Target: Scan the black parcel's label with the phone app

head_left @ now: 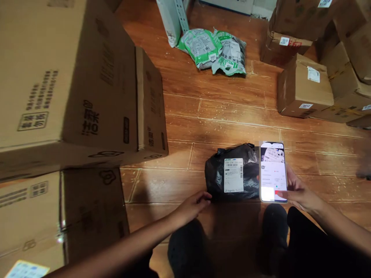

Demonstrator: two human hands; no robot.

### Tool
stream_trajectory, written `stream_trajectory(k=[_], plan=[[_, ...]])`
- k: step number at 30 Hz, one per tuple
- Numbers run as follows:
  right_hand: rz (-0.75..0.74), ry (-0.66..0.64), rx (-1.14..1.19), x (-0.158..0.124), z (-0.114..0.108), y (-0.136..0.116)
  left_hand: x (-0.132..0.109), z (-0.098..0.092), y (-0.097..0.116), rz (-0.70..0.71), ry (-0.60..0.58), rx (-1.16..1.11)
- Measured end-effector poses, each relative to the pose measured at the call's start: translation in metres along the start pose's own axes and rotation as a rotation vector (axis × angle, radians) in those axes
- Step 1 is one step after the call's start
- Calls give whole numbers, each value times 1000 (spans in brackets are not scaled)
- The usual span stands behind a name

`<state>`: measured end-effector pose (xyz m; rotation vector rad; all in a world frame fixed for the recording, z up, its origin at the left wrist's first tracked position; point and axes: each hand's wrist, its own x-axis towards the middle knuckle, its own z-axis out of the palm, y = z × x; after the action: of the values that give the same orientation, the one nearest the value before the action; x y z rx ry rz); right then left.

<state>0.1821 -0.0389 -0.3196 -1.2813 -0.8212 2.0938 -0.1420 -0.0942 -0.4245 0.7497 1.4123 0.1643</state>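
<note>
A black plastic-wrapped parcel [251,187] lies on the wooden floor, with a white shipping label [233,175] facing up. My left hand [197,204] is at its lower left corner, fingers loosely bent and a little apart. The fingertips are at the plastic's edge; whether they press on it I cannot tell. In my right hand [298,193] is a smartphone [273,173], held upright over the parcel's right end, which it partly covers. Its lit screen shows a label in a camera picture at the top, and my thumb lies over a red button low on it.
Large cardboard boxes [110,88] are stacked close on the left. More cartons [307,85] with number stickers stand at the upper right. Two green-and-white cat litter bags [201,48] lie farther back by a metal post [181,15]. My shoes [185,247] are just below the parcel.
</note>
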Motion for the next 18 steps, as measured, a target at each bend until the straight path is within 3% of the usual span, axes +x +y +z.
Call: stream_trajectory(k=[4,9,14,18], plan=[[-9,28,60,1,3,-1,11,-6,1,-145,84,-49],[17,-2,229,7,-1,1,28,-4,0,-179,-39,-228],[-57,63,333,10,-10,5,51,29,-9,81,-93,-586],[-101,140,300,8,-27,6,73,72,-1,-25,-153,-722]])
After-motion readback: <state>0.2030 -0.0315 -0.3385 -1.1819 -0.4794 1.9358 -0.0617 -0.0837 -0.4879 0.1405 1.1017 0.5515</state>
